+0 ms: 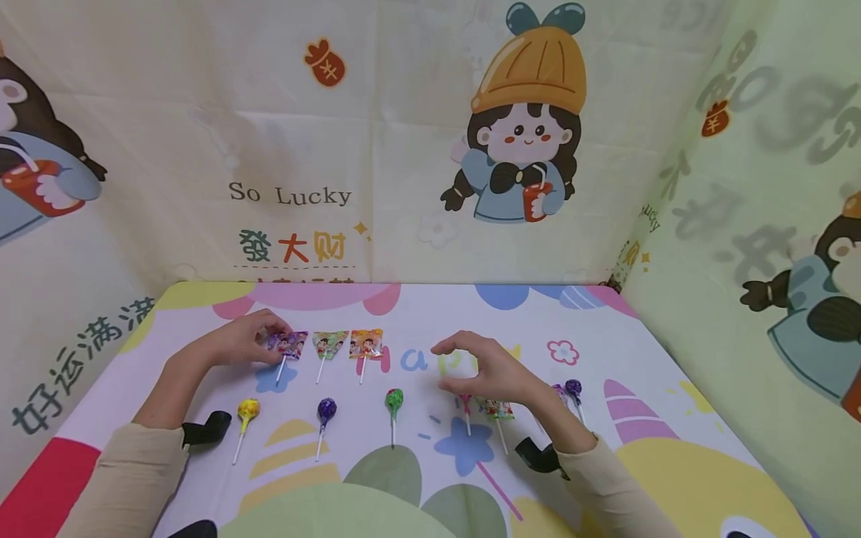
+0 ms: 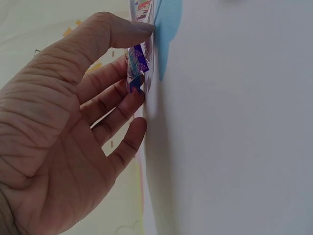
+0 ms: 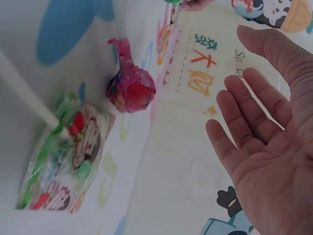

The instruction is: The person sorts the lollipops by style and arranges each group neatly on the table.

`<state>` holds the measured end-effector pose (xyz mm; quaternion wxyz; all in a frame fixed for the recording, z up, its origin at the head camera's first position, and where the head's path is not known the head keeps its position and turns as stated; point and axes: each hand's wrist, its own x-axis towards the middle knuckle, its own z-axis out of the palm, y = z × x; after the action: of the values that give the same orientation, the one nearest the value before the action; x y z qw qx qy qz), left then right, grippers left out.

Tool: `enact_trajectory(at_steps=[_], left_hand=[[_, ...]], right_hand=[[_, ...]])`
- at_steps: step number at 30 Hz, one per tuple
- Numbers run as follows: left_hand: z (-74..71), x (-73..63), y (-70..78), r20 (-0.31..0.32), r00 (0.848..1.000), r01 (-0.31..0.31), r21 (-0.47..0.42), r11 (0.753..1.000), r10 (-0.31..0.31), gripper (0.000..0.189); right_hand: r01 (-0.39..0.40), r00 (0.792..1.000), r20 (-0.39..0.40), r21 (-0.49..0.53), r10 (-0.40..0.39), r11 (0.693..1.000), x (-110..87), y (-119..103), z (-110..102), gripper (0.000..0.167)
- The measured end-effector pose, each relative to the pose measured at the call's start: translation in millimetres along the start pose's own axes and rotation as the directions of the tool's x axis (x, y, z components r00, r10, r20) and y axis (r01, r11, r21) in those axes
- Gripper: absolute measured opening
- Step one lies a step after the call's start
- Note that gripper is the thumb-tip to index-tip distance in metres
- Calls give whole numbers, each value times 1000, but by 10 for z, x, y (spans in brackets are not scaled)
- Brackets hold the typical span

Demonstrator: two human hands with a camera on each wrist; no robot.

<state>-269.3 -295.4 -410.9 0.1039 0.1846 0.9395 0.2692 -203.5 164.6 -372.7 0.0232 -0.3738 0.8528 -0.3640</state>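
Note:
My left hand (image 1: 245,340) pinches the edge of a flat lollipop in a purple wrapper (image 1: 291,344) at the left end of the back row. In the left wrist view, the thumb lies on this wrapper (image 2: 137,63), with the fingers behind it. Beside it lie a green-wrapped flat lollipop (image 1: 329,344) and an orange-wrapped one (image 1: 366,344). My right hand (image 1: 494,368) hovers with thumb and fingers apart, holding nothing. Nearest to it are a round pink lollipop (image 3: 132,90) and a flat green-and-red wrapped one (image 3: 73,156), partly hidden by the hand in the head view.
Round lollipops in yellow (image 1: 248,409), purple (image 1: 326,409) and green (image 1: 394,400) lie in a front row. A dark purple round lollipop (image 1: 573,388) lies at the right, beside a purple-wrapped one (image 1: 560,391) mostly behind the right forearm. Printed cloth (image 1: 417,254) hangs behind the table.

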Motion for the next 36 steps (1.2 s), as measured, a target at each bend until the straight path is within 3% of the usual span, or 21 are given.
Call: enact_trajectory(at_steps=[14,25,36], left_hand=[[7,10,21,9,1000,-5,-4,1000,5,51],[-4,7,7,1,1000,-13,2,1000,13,50],[-2,-5,23,4,1000,-19,5,1000,19,52]], right_hand=[[-53,998,-25,-26,52,998,-271,82,-111,43],[-83,997,2,-2,83,997,-495,168,-162,45],[-105,994,18,-55,107,993,-688,240,-209,49]])
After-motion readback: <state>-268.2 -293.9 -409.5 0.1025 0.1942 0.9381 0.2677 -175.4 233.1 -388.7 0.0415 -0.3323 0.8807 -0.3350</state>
